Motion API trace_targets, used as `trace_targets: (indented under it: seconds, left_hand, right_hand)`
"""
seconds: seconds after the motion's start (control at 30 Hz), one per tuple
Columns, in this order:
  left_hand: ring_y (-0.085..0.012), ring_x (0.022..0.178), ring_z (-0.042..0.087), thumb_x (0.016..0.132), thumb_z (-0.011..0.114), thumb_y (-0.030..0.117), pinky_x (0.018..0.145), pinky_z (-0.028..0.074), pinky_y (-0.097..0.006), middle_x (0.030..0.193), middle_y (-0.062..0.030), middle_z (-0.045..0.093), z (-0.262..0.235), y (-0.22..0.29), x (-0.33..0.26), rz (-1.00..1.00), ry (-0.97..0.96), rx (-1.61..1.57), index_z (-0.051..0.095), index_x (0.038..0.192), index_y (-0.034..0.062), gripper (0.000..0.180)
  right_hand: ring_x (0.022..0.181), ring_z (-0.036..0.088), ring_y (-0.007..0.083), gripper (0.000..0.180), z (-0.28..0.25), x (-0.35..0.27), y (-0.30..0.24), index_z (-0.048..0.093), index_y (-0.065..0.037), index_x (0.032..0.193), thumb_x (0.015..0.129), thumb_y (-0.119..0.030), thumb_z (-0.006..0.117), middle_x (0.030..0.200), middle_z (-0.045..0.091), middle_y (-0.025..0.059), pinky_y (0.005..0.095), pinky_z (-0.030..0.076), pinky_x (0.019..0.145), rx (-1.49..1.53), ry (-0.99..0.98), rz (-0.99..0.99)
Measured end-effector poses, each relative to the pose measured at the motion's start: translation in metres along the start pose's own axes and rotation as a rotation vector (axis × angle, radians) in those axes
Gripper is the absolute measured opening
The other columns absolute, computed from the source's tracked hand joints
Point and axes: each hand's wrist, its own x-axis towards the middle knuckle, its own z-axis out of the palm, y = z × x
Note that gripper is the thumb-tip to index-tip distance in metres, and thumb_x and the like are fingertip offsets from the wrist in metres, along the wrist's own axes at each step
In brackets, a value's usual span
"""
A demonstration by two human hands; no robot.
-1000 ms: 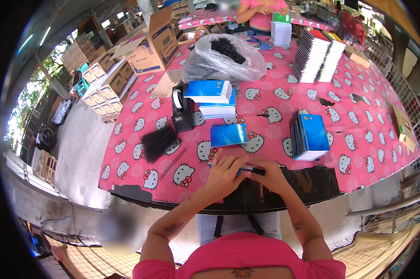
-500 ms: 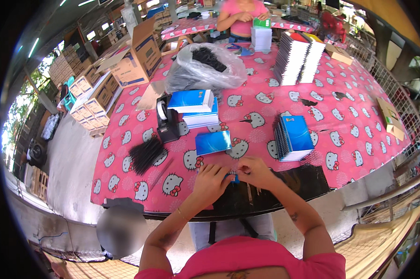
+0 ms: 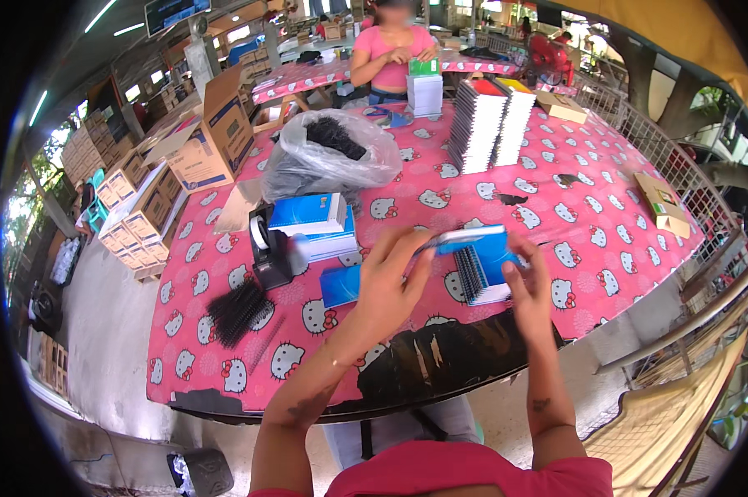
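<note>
My left hand (image 3: 397,272) grips a blue-covered notebook (image 3: 472,238) by its left end, holding it tilted above a stack of blue spiral notebooks (image 3: 491,269). At the right side of that stack, my right hand (image 3: 530,280) is cupped, thumb and fingers apart, close to the held notebook's right end. Partly behind my left hand lies another blue notebook (image 3: 339,286). Farther left are stacked blue notebooks (image 3: 307,214), a black tape dispenser (image 3: 273,258) and a bundle of black plastic spiral coils (image 3: 237,311).
A clear plastic bag (image 3: 365,157) of black coils stands beyond the notebooks, near an open carton (image 3: 212,145). Tall spiral notebook stacks (image 3: 476,128) stand at the back. Across the table a person (image 3: 390,54) handles a green-covered stack. Torn black surface (image 3: 440,360) shows at the near edge.
Both hands have moved from the near table edge, forward and right. The notebook is now raised over the spiral stack. My right hand has opened from its pinch, and the head view has shifted.
</note>
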Motion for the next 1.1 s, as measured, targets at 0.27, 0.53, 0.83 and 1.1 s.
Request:
trace_targets:
  seconds: [0.27, 0.53, 0.83, 1.1]
  left_hand:
    - [-0.0346, 0.123, 0.059, 0.087, 0.062, -0.006, 0.095, 0.053, -0.04, 0.123, -0.0147, 0.063, 0.107, -0.057, -0.022, 0.315, -0.346, -0.055, 0.066, 0.11, 0.0033, 0.025]
    - [-0.0353, 0.132, 0.053, 0.084, 0.058, -0.008, 0.097, 0.053, -0.041, 0.125, -0.0165, 0.062, 0.122, -0.074, -0.035, 0.171, -0.522, -0.261, 0.064, 0.109, 0.0014, 0.027]
    - [-0.0358, 0.124, 0.058, 0.084, 0.066, 0.001, 0.093, 0.052, -0.045, 0.12, -0.0153, 0.064, 0.098, -0.058, -0.04, 0.173, -0.284, -0.047, 0.067, 0.11, 0.0029, 0.027]
    - [-0.0332, 0.103, 0.065, 0.085, 0.07, 0.012, 0.087, 0.054, -0.044, 0.111, -0.0131, 0.067, -0.042, -0.137, -0.147, -0.102, -0.429, 0.54, 0.067, 0.109, 0.0038, 0.026]
  right_hand:
    - [0.12, 0.061, 0.0318, 0.084, -0.062, -0.003, 0.091, 0.04, 0.005, 0.146, 0.078, -0.015, 0.085, 0.131, 0.06, 0.0264, 0.0387, 0.048, 0.101, -0.27, -0.193, 0.115]
    - [0.106, 0.062, 0.0174, 0.083, -0.06, -0.002, 0.097, 0.038, 0.005, 0.149, 0.079, -0.007, 0.083, 0.125, 0.063, 0.0167, 0.0319, 0.052, 0.091, -0.165, -0.182, 0.147]
    - [0.133, 0.049, 0.0333, 0.077, -0.061, -0.006, 0.093, 0.04, 0.004, 0.147, 0.084, -0.018, 0.079, 0.143, 0.051, 0.0245, 0.0421, 0.038, 0.111, -0.318, -0.105, -0.056]
    - [0.128, 0.054, 0.0336, 0.043, -0.033, -0.02, 0.02, 0.06, -0.001, 0.128, 0.089, -0.016, 0.07, 0.136, 0.057, 0.0206, 0.0441, 0.041, 0.106, -0.297, 0.075, -0.298]
